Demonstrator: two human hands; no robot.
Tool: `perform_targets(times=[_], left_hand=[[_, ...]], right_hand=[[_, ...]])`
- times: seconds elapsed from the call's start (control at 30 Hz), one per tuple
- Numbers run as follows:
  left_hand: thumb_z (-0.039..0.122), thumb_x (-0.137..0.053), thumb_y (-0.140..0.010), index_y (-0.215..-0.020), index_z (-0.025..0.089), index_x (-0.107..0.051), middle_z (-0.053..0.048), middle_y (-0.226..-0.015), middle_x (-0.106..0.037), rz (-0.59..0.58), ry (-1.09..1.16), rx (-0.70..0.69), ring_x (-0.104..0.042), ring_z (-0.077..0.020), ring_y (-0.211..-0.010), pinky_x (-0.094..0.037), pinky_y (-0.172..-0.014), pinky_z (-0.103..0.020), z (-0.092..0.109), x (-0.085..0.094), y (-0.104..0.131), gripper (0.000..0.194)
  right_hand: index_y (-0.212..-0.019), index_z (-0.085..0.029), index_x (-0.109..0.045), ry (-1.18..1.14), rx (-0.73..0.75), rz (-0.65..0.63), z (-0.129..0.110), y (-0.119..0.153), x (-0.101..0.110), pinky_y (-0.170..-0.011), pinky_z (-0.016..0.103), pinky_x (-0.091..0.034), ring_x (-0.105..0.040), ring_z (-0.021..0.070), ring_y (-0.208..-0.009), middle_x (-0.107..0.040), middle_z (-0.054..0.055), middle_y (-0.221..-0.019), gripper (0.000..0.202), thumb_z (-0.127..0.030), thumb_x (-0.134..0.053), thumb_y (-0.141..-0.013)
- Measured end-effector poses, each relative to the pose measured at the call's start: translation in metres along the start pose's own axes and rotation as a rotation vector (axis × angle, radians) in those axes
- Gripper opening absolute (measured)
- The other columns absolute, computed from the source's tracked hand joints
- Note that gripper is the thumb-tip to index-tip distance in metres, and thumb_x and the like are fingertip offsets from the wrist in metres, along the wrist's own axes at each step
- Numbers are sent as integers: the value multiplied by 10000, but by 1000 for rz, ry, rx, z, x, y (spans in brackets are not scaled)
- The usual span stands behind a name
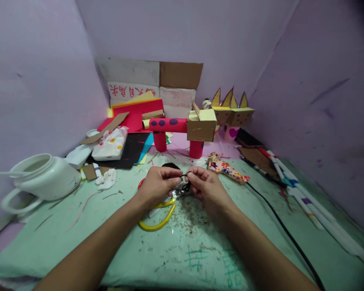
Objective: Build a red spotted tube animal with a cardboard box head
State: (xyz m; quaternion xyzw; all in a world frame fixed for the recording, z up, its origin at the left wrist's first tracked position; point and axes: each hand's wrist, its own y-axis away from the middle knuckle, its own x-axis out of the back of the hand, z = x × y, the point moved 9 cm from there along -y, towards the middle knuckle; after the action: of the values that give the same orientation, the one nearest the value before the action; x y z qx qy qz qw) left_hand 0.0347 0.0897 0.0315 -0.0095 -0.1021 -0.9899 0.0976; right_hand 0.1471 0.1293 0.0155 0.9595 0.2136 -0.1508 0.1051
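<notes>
My left hand and my right hand meet over the middle of the table, fingertips closed in a pinch. Between them they hold a thin black cord, part of it looped below the right fingers. Under the hands lies a pair of yellow-handled scissors, its blades partly covered. Something red-rimmed shows behind the left hand, mostly hidden. Just beyond the fingers is a small black bundle. Farther back stands a red paper-tube animal with purple spots and a cardboard box head.
A flower-patterned glue gun with a black cable lies to the right. Marker pens line the right side. On the left stands a white pot. Coloured paper, cardboard and box-headed figures fill the back.
</notes>
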Motion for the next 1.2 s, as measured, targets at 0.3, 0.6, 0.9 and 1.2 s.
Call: perform_targets(times=[0.3, 0.6, 0.9, 1.2], left_hand=[[141, -641, -617, -630, 140, -660, 42, -494, -562, 13, -179, -178, -461, -74, -459, -361, -471, -204, 17, 6, -1, 23], [81, -584, -668, -609, 151, -638, 14, -605, -587, 41, -434, -484, -513, -100, -580, -384, -554, -223, 37, 2, 9, 107], [95, -565, -672, -602, 156, -612, 2, -626, -555, -44, -453, -609, -508, -122, -621, -374, -565, -250, 48, -3, 17, 104], [86, -563, -679, -611, 157, -613, -6, -653, -562, -47, -464, -601, -515, -126, -634, -386, -573, -257, 45, -4, 17, 111]], right_hand=[[-696, -148, -586, 109, 22, 19, 2, 0, 1, -352, 157, -226, -372, 27, -371, -571, -41, -532, 240, -332, -712, -606], [-657, -152, -571, 186, 35, -21, 0, -1, -4, -332, 163, -207, -360, 29, -345, -531, -56, -472, 219, -333, -682, -600], [-718, -167, -554, 202, -38, -91, 7, 2, -9, -314, 155, -246, -391, 57, -330, -517, -56, -407, 241, -373, -655, -646], [-702, -166, -550, 133, -72, -173, 7, 5, -17, -301, 142, -275, -460, 58, -340, -570, -42, -465, 256, -368, -690, -627]])
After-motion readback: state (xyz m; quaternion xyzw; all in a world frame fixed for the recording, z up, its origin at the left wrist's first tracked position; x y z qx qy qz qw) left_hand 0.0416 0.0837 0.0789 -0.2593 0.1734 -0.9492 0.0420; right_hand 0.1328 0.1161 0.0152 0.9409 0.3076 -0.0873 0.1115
